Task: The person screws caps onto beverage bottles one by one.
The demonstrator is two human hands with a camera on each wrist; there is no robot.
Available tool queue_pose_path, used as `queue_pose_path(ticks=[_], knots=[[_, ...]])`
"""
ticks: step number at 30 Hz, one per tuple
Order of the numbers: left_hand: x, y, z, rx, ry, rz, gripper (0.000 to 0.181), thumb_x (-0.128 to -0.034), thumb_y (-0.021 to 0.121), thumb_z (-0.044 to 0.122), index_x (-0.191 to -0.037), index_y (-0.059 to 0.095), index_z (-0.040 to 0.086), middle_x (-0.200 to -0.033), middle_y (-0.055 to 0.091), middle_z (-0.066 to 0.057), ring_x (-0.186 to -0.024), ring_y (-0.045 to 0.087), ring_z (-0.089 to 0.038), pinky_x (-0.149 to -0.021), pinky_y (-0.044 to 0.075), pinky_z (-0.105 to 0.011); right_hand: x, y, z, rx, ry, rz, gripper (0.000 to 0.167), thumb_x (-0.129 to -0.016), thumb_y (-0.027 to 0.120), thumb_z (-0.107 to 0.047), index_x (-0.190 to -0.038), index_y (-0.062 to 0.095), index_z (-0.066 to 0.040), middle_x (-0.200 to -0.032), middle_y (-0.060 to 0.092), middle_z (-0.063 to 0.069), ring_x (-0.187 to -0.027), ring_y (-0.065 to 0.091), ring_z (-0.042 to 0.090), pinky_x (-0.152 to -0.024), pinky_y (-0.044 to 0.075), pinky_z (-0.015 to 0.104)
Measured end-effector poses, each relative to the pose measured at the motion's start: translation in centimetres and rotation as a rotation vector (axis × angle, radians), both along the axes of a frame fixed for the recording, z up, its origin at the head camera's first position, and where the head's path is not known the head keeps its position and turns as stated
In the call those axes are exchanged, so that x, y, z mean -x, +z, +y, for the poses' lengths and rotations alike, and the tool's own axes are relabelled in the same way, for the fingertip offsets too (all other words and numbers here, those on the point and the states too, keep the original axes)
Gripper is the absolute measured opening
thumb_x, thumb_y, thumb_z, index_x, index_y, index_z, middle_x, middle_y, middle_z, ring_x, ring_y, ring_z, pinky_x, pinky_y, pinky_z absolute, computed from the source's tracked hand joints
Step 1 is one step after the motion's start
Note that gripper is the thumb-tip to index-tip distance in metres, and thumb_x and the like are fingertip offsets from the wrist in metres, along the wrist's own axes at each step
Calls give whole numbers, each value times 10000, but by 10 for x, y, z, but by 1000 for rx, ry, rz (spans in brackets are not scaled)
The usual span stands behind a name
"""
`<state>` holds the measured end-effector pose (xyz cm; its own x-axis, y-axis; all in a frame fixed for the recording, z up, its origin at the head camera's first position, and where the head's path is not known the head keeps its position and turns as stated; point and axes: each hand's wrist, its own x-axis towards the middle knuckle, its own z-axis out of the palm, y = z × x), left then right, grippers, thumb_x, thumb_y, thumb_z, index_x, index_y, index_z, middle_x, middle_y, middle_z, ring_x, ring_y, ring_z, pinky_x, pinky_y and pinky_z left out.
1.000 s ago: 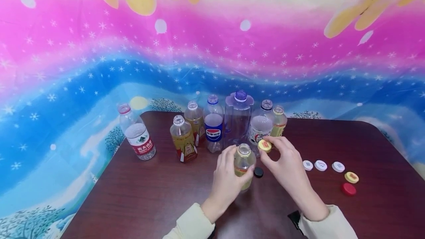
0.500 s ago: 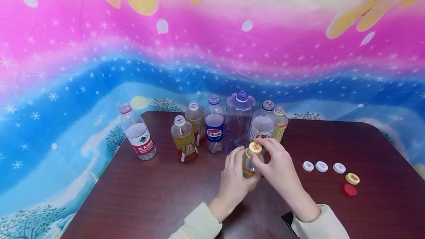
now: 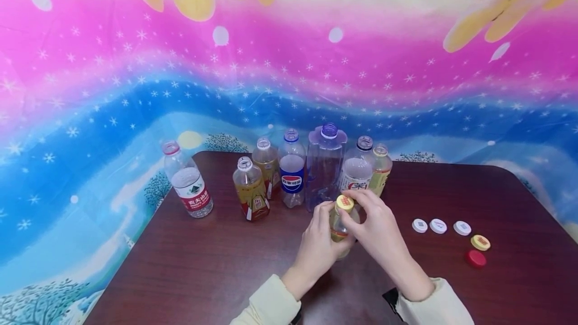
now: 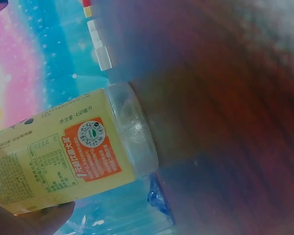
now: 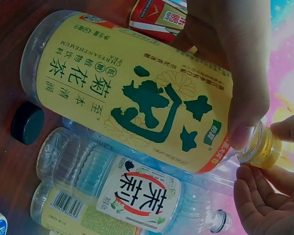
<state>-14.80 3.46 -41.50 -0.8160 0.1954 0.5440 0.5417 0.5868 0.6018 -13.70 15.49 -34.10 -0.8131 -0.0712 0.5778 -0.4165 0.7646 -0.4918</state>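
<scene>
My left hand (image 3: 316,252) grips a chrysanthemum tea bottle (image 5: 132,98) with a yellow label, round its upper part. In the head view it is upright in front of the other bottles. A yellow cap (image 3: 344,203) sits on its neck, and my right hand (image 3: 384,239) pinches that cap between thumb and fingers. The label and clear base of the bottle fill much of the left wrist view. Beside the base, in the right wrist view, lies a black cap (image 5: 28,122); in the head view the hands hide it.
Uncapped bottles stand behind: a red-label water bottle (image 3: 194,192), two tea bottles (image 3: 251,194), a Pepsi bottle (image 3: 291,174), a purple-tinted bottle (image 3: 326,159), a jasmine-label bottle (image 3: 357,169) and another yellow-label bottle (image 3: 381,169). White caps (image 3: 438,225), a yellow cap (image 3: 480,242) and a red cap (image 3: 476,259) lie right.
My right hand has brought the yellow cap from beside the bottle onto its neck. The bottle and left hand have shifted slightly right. The cap has turned a little during the last half second.
</scene>
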Motion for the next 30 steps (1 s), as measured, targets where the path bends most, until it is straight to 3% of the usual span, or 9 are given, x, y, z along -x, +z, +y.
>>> queue_pose_path(ticks=[5,9,14,17,21,22,28,30], knots=[[0,1,0,1,-7,-44,645,-783,766,319,-1274,418,89,-1278,524,-91,-1050,635,-226,-828,574,-346,0,1,0,1,-2,3,307,-733,763,-28,-1032,692,-7,-1002,686,119,-925,652,259,-764,514,424],[0,2,-1,5,-5,-54,647,-785,764,329,-1277,419,89,-1269,522,-81,-1062,623,-215,-833,572,-344,2,0,0,1,-13,9,293,-729,791,-68,-1000,686,-25,-946,672,98,-816,617,213,-687,487,343],[0,3,-1,5,-12,-82,655,-786,760,338,-1292,421,96,-1280,515,-56,-1083,609,-202,-844,565,-345,4,0,1,18,-31,-55,313,-736,804,-120,-983,640,-20,-886,634,78,-766,575,198,-642,446,281],[0,4,-1,9,-22,-114,662,-791,759,338,-1304,408,109,-1296,501,-47,-1110,597,-199,-861,561,-353,4,-2,2,32,-18,-89,371,-755,794,-137,-1052,616,-3,-935,633,94,-814,577,207,-657,442,265],[1,4,-1,19,-28,-120,663,-793,758,325,-1308,398,113,-1302,492,-45,-1120,589,-194,-862,560,-351,1,-3,4,59,25,-69,415,-804,728,-96,-1187,601,3,-1085,654,113,-916,602,200,-738,475,288],[1,4,-1,20,-28,-115,660,-794,756,324,-1306,399,111,-1299,493,-46,-1115,590,-192,-856,561,-347,0,-3,5,73,40,-61,397,-816,702,-76,-1196,609,-6,-1110,658,111,-938,605,200,-770,469,249],[1,3,-2,11,-23,-72,646,-794,746,340,-1293,410,107,-1278,511,-41,-1070,606,-177,-819,566,-313,-1,0,9,104,64,-87,291,-843,648,-47,-1131,684,-70,-1117,691,77,-1009,620,218,-863,345,39],[1,3,-2,7,-26,-74,640,-799,743,343,-1292,407,110,-1276,512,-38,-1067,607,-173,-818,566,-308,-1,1,9,102,51,-110,280,-845,661,-64,-1124,692,-79,-1108,697,67,-996,621,203,-855,386,91]])
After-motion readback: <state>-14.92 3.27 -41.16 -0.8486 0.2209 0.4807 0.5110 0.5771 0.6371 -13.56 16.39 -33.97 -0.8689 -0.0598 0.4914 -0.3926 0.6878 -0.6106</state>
